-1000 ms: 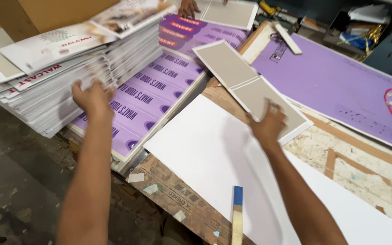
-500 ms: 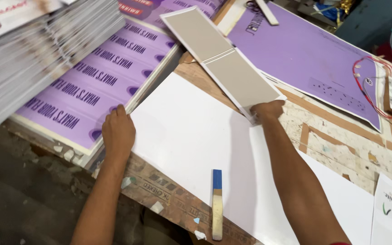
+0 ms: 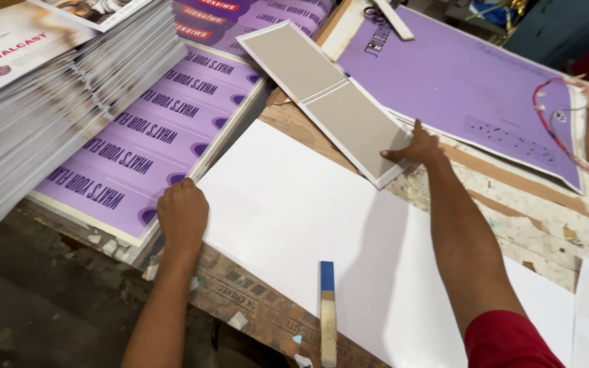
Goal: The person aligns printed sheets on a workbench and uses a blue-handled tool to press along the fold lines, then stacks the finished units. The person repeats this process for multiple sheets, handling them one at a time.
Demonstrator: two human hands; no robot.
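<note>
The right hand [image 3: 417, 146] pinched the near right corner of a hinged grey board [image 3: 325, 102], thumb on top and fingers tucked beneath its edge. That board, two panels joined at a crease, ran with its long axis from the hand away to the far left, so nearly all of it lay beyond the fingers. The left hand [image 3: 183, 215] was curled, knuckles up, on the left edge of a large white sheet [image 3: 294, 225], where it met a stack of purple printed sheets [image 3: 144, 146]; whether it gripped anything could not be told. The right hand was the nearer to the board. A blue-tipped stick [image 3: 327, 310] lay on the sheet's near edge.
</note>
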